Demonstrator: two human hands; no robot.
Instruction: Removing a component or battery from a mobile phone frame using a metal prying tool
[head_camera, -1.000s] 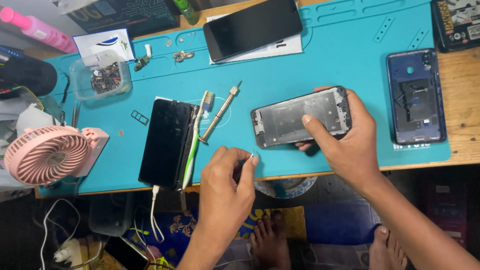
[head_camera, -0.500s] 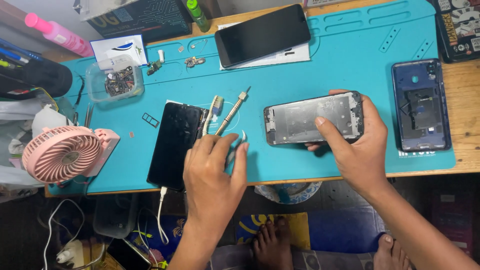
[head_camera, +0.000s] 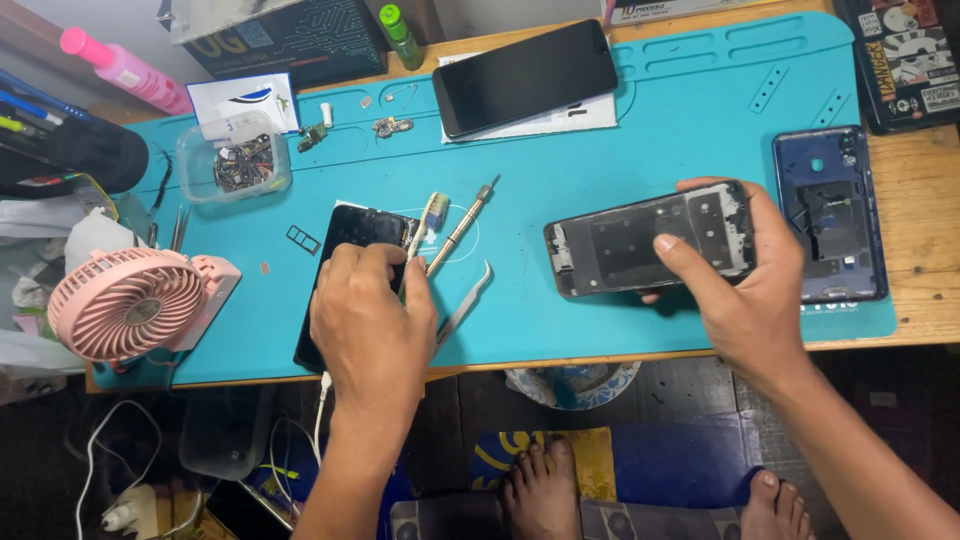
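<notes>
My right hand (head_camera: 745, 300) holds a stripped phone frame (head_camera: 650, 240) just above the teal work mat (head_camera: 650, 140), thumb on its top face and fingers underneath. My left hand (head_camera: 375, 320) lies over the lower part of a black phone (head_camera: 345, 235) that rests face-up on the mat. Its fingers curl by the handle of a toothbrush (head_camera: 432, 212). A screwdriver (head_camera: 465, 225) lies just right of the brush. Tweezers (head_camera: 468, 298) stick out from beside this hand. Whether the fingers grip anything is hidden.
A pink desk fan (head_camera: 130, 300) stands at the mat's left edge. Behind it sits a clear box of small parts (head_camera: 240, 160). Another black phone (head_camera: 525, 75) lies on paper at the back. A blue back cover (head_camera: 830, 215) lies at the right. A SIM tray (head_camera: 303, 239) lies beside the black phone.
My left hand has moved from the mat's front edge onto the black phone by the toothbrush. The tweezers now show beside it. My right hand still holds the frame.
</notes>
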